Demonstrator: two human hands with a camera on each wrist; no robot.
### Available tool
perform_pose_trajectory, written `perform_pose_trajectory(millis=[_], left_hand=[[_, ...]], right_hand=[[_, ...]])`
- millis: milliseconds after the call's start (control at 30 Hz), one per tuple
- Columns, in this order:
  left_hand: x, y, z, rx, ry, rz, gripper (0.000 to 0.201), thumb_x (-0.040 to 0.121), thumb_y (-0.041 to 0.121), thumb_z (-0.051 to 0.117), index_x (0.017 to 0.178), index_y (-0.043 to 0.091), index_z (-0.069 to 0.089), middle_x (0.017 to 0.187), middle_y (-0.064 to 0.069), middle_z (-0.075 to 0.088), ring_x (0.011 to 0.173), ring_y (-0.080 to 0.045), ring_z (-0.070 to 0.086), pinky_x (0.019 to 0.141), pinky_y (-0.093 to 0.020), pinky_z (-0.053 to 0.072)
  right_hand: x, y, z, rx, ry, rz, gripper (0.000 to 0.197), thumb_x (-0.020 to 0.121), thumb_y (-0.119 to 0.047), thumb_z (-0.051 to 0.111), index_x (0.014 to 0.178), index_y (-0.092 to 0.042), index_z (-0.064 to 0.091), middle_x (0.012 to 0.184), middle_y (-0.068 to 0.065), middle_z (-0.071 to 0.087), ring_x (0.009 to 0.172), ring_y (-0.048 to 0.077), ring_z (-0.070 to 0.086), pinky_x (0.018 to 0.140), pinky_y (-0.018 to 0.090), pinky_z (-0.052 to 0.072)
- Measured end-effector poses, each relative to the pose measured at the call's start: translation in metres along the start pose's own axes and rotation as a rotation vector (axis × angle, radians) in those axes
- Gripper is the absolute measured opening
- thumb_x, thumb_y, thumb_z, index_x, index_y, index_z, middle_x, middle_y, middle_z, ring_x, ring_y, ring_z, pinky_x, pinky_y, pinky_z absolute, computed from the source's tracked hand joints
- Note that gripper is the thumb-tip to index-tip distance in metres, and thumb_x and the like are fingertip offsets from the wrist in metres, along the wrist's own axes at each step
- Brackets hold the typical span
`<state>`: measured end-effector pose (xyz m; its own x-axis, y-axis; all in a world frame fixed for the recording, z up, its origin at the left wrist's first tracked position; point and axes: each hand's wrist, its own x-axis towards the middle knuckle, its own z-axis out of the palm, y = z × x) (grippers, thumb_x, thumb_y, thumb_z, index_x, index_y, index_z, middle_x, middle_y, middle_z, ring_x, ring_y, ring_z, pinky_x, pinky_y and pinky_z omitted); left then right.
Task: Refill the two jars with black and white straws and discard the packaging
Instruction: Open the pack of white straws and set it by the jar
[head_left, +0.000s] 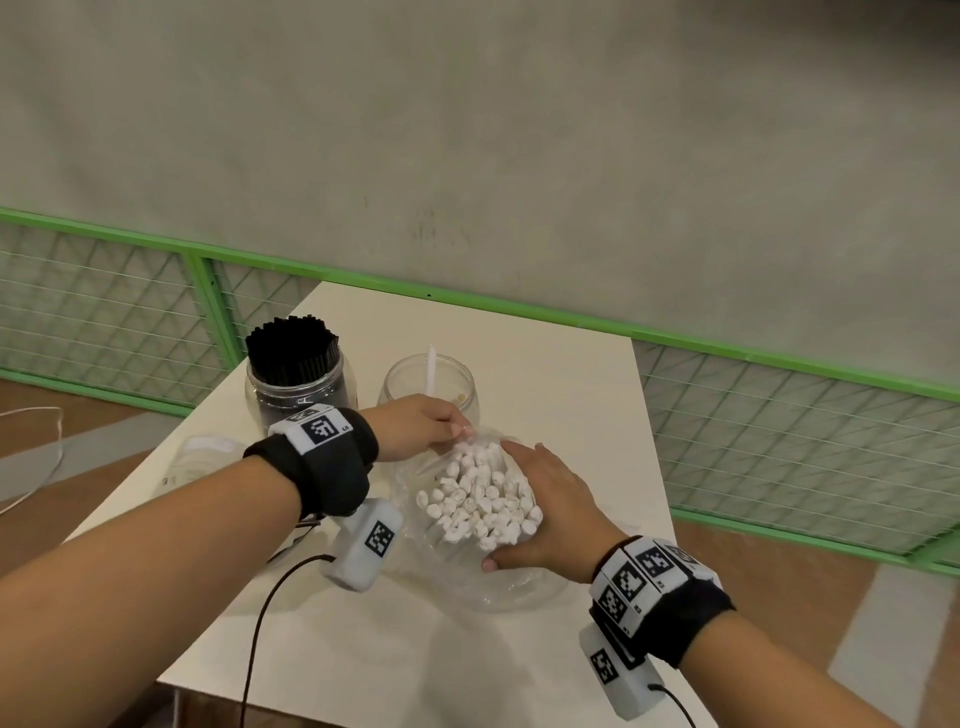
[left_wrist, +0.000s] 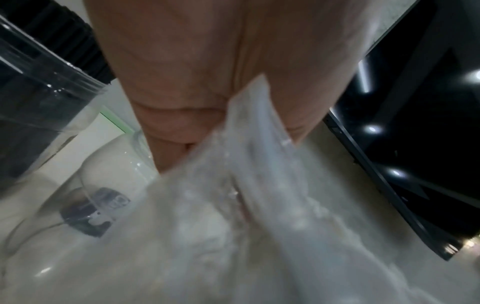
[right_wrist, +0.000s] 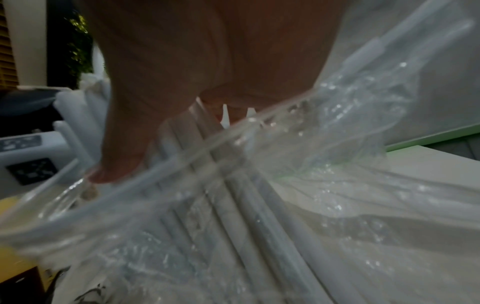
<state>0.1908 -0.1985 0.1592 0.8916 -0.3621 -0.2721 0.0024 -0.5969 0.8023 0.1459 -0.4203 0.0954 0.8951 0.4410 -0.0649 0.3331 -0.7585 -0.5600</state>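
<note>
A clear plastic bag (head_left: 470, 571) full of white straws (head_left: 478, 499) stands on the white table (head_left: 561, 374), straw ends up. My left hand (head_left: 457, 428) pinches the bag's upper rim (left_wrist: 249, 144) on its far side. My right hand (head_left: 543, 501) wraps the straw bundle from the right, thumb (right_wrist: 119, 160) on the near side and fingers on the far side, with the bag (right_wrist: 350, 123) bunched around it. Behind stand a jar packed with black straws (head_left: 296, 374) and a clear jar (head_left: 428, 387) holding a single white straw (head_left: 430, 371).
An empty clear plastic bag (head_left: 200, 460) lies on the table's left side. A green mesh fence (head_left: 779, 415) runs behind the table. Cables from my wrist cameras trail over the front edge (head_left: 260, 639).
</note>
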Motion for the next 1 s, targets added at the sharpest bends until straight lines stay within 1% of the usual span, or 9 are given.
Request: perform_pose_trajectory(millis=[67,200,333,433,533,633,767,900,1000], left_hand=[[0.001,-0.006,0.001,-0.003,0.013,-0.009,0.017,0.097,0.014,0.047,0.097,0.011,0.064,0.077,0.008,0.062,0.069,-0.004,0.056,0.071,-0.017,0.044],[0.0,-0.012,0.007,-0.11,-0.041,-0.021,0.01,0.094,0.02,0.054,0.091,0.018,0.063,0.069,0.008,0.057,0.061,-0.005,0.049,0.06,-0.015,0.039],[0.001,-0.024,0.009,-0.265,-0.047,-0.057,0.009,0.092,0.01,0.057,0.085,0.016,0.06,0.087,-0.005,0.063,0.076,-0.014,0.054,0.068,-0.022,0.043],[0.003,-0.034,0.011,-0.301,0.01,-0.11,0.009,0.092,0.006,0.055,0.086,0.013,0.056,0.099,-0.02,0.065,0.082,-0.021,0.053,0.068,-0.025,0.042],[0.004,-0.041,0.01,-0.118,0.083,-0.095,0.019,0.087,0.007,0.062,0.098,0.017,0.051,0.105,-0.01,0.064,0.074,-0.015,0.056,0.063,-0.021,0.045],[0.0,-0.043,0.002,0.216,0.222,0.082,0.025,0.084,0.005,0.063,0.093,0.028,0.058,0.1,0.01,0.054,0.08,-0.008,0.053,0.075,-0.02,0.04],[-0.019,-0.037,-0.007,0.583,0.075,0.073,0.028,0.096,0.032,0.041,0.111,0.037,0.064,0.119,0.011,0.059,0.11,-0.012,0.053,0.092,-0.025,0.038],[-0.036,-0.045,-0.003,0.686,-0.115,-0.067,0.041,0.098,0.044,0.022,0.129,0.047,0.049,0.14,0.013,0.048,0.128,-0.013,0.042,0.11,-0.035,0.029],[-0.053,-0.045,0.003,0.58,0.111,0.115,0.061,0.089,0.058,0.017,0.144,0.036,0.031,0.149,0.011,0.036,0.136,-0.008,0.032,0.114,-0.031,0.02]], right_hand=[[-0.003,-0.007,-0.005,0.016,-0.005,-0.022,0.124,0.048,-0.065,0.081,0.147,-0.037,0.011,0.153,-0.014,0.022,0.147,0.019,0.009,0.117,0.05,0.012],[-0.002,-0.013,-0.01,-0.028,0.022,-0.063,0.118,0.052,-0.057,0.085,0.146,-0.036,0.016,0.147,-0.016,0.028,0.142,0.014,0.018,0.115,0.047,0.016],[-0.002,-0.016,-0.015,-0.043,0.014,-0.074,0.113,0.054,-0.054,0.085,0.145,-0.035,0.021,0.133,-0.025,0.03,0.136,0.01,0.022,0.112,0.038,0.016],[-0.001,-0.018,-0.016,-0.024,-0.027,-0.064,0.105,0.055,-0.054,0.085,0.141,-0.042,0.025,0.13,-0.025,0.039,0.131,0.011,0.03,0.109,0.04,0.021],[0.003,-0.016,-0.017,0.053,-0.043,-0.075,0.093,0.052,-0.057,0.084,0.13,-0.046,0.036,0.122,-0.026,0.053,0.12,0.007,0.046,0.104,0.047,0.036],[0.005,-0.015,-0.017,0.117,-0.058,-0.084,0.088,0.052,-0.056,0.084,0.127,-0.044,0.041,0.119,-0.024,0.058,0.114,0.004,0.055,0.096,0.045,0.046],[0.004,-0.014,-0.018,0.115,-0.073,-0.057,0.088,0.052,-0.058,0.081,0.126,-0.054,0.034,0.123,-0.025,0.057,0.115,0.004,0.055,0.099,0.043,0.045],[0.005,-0.01,-0.014,0.135,-0.105,-0.011,0.078,0.054,-0.06,0.079,0.118,-0.067,0.036,0.12,-0.033,0.057,0.115,-0.002,0.054,0.1,0.041,0.045],[0.005,-0.009,-0.011,0.158,-0.101,-0.006,0.073,0.059,-0.056,0.08,0.121,-0.057,0.042,0.118,-0.033,0.058,0.113,-0.003,0.055,0.099,0.04,0.045]])
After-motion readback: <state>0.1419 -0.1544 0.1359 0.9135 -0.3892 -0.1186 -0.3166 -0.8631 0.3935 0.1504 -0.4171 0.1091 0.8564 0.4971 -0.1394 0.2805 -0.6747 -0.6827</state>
